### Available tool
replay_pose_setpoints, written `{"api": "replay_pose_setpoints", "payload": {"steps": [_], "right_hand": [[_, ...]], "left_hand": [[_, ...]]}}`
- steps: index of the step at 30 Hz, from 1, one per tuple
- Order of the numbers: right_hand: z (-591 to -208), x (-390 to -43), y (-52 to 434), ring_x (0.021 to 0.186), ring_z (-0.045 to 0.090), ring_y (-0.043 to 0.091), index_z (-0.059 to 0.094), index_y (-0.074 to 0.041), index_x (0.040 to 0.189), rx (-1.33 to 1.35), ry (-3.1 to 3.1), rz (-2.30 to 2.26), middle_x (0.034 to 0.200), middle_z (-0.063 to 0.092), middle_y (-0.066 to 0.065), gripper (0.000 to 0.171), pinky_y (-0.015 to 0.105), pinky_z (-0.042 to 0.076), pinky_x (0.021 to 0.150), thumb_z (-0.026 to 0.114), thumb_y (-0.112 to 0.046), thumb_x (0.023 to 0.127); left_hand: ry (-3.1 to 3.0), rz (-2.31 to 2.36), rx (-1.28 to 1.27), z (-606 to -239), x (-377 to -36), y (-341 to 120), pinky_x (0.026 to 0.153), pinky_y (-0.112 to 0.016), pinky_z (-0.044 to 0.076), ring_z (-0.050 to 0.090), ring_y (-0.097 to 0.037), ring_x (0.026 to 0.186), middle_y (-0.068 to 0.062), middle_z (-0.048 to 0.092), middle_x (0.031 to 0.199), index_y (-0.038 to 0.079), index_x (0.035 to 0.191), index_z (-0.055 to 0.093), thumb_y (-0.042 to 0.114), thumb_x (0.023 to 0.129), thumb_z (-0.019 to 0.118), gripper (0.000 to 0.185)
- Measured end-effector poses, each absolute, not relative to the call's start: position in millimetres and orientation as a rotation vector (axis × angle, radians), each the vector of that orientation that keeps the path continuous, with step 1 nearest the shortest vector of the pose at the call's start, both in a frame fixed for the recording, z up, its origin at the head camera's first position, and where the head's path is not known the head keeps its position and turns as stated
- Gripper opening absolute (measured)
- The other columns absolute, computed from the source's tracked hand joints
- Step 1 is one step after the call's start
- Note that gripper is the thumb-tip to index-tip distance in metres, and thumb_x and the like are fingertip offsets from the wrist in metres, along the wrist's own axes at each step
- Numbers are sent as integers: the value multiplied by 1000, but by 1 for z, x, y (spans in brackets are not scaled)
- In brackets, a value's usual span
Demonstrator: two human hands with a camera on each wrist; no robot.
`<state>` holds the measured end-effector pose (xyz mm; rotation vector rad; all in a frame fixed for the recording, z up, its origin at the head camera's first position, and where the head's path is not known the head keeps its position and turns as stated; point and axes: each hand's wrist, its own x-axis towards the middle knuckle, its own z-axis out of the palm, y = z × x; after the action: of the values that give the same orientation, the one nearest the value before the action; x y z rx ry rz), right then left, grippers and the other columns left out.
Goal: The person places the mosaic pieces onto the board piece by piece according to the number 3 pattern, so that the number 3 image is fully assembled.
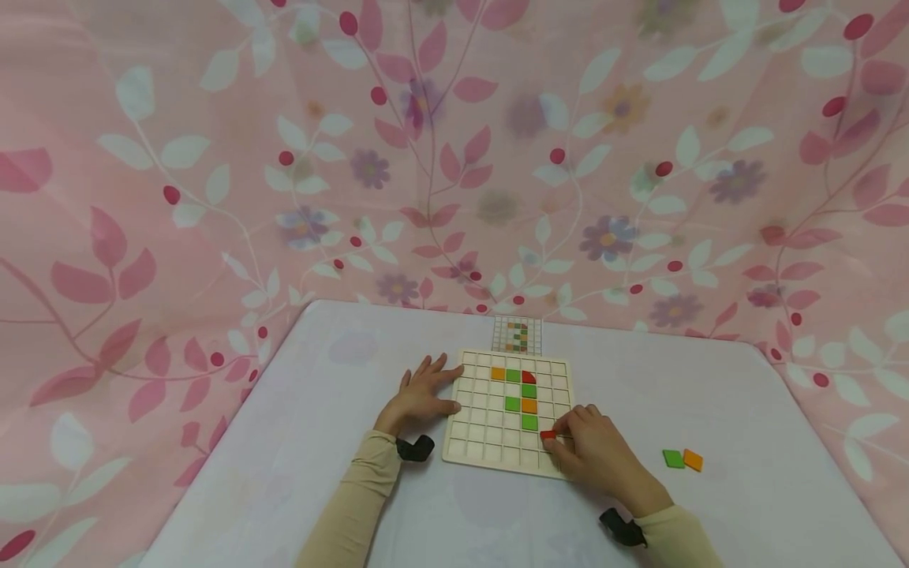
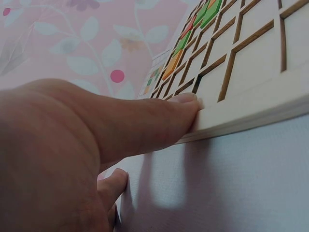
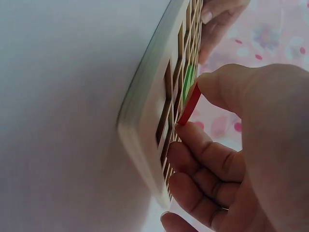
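One red tile is pinched edge-up by the right hand just over the grid board, which is steadied by the flat, relaxed left hand. Probably best if it's tipped flat and lined up with the cell right under the fingertips before being let go.

So the tabletop is pale lilac-white. A wooden grid board sits mid-table, with a small pattern card at its far edge. Off to the right lie a loose green tile and an orange tile, side by side and touching.
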<state>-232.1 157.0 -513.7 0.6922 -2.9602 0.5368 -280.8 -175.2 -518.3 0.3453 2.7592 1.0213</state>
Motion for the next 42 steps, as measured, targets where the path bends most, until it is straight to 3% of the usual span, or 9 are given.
{"api": "replay_pose_setpoints", "payload": {"steps": [17, 42], "right_hand": [[-516, -226, 135, 92, 48, 14, 64, -20, 89, 765, -2873, 413, 93, 58, -7, 31, 40, 43, 82, 76, -48, 82], [-515, -226, 126, 82, 50, 16, 62, -22, 73, 742, -2789, 432, 83, 59, -5, 30, 34, 41, 69, 83, -43, 77]], "left_hand": [[2751, 1032, 348, -515, -279, -175, 115, -68, -3, 4, -36, 153, -11, 20, 164, 20, 150, 46, 29, 85, 76, 72], [2758, 1006, 365, -514, -279, -174, 115, -69, -1, 4, -38, 152, -12, 19, 164, 18, 150, 45, 29, 86, 75, 72]]}}
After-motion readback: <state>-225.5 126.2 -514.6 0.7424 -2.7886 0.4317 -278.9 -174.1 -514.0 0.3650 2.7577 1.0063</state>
